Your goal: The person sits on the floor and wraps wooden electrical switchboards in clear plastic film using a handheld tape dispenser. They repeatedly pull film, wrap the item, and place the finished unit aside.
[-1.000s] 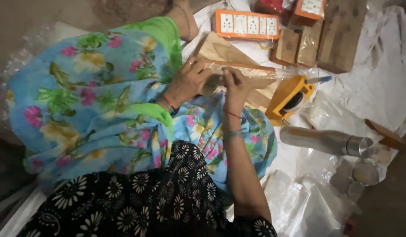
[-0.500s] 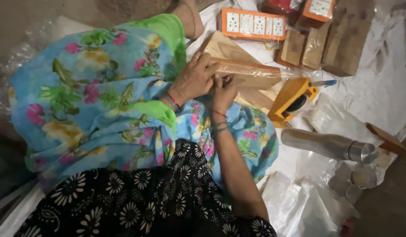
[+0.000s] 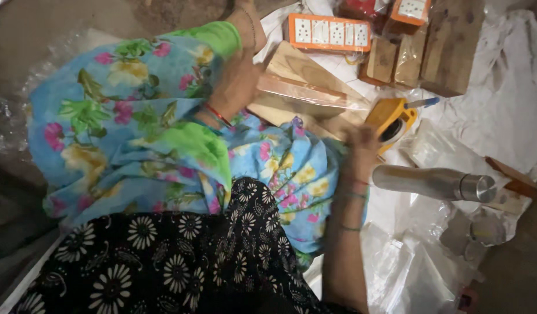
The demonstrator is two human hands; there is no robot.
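My left hand (image 3: 236, 87) grips the near end of a flat wooden board in a clear plastic bag (image 3: 306, 93), which lies across my lap and the white sheet. Under it lies another pale wooden board (image 3: 297, 67). My right hand (image 3: 361, 148) is blurred and sits just left of a yellow tape dispenser (image 3: 393, 119), close to it or touching it. I cannot make out its fingers. Blue floral cloth (image 3: 135, 128) covers my lap.
An orange and white switch board (image 3: 329, 32) lies at the back. Bagged wooden blocks (image 3: 396, 61) and a larger wooden block (image 3: 454, 43) stand beside it. A steel bottle (image 3: 434, 183) lies on its side at the right, with loose clear plastic bags (image 3: 419, 273) below it.
My right hand has left the bagged board and moved right, down to the yellow tape dispenser. My left hand still holds the bagged board.
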